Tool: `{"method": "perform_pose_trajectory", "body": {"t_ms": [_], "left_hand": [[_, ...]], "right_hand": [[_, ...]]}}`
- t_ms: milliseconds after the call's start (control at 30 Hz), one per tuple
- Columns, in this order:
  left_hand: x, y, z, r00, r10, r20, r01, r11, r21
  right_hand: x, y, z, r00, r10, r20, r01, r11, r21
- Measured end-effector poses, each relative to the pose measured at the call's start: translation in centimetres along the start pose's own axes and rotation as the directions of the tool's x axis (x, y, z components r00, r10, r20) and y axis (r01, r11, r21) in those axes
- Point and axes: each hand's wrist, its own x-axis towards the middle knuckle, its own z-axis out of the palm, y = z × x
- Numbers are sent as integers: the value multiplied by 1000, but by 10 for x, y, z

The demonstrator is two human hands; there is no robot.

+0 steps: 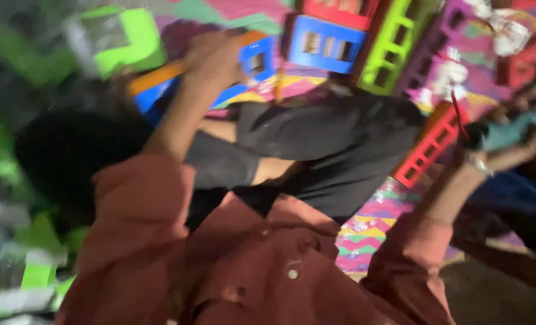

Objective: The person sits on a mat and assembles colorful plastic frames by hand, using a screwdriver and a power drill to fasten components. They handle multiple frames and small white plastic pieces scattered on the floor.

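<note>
While the picture is blurry, the left hand is seen stretched out over a blue plastic frame on the bright zigzag mat, and it cannot be told if its fingers are open or closed. The right hand is held up at the right edge, with its fingers closed around a teal thing, just beside a red plastic frame.

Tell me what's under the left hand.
Under the left hand lies an orange piece on a blue frame, over the zigzag mat. The hand covers where they meet; blur hides whether it grips.
</note>
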Motion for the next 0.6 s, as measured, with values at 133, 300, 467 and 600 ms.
{"method": "perform_pose_trajectory", "body": {"t_ms": [133,300,467,600], "left_hand": [[-1,13,-18,981,-117,153,105,991,80],[1,23,-28,972,-158,171,143,985,96],[3,24,-26,976,-144,167,128,987,98],[10,24,-32,979,-137,153,121,987,106]], "right_hand": [[33,-51,-44,989,-90,-118,84,995,-51],[59,-43,-72,961,-133,-243,108,988,-113],[77,0,-81,938,-162,-307,183,982,39],[93,30,-75,838,-312,-447,280,950,-139]]}}
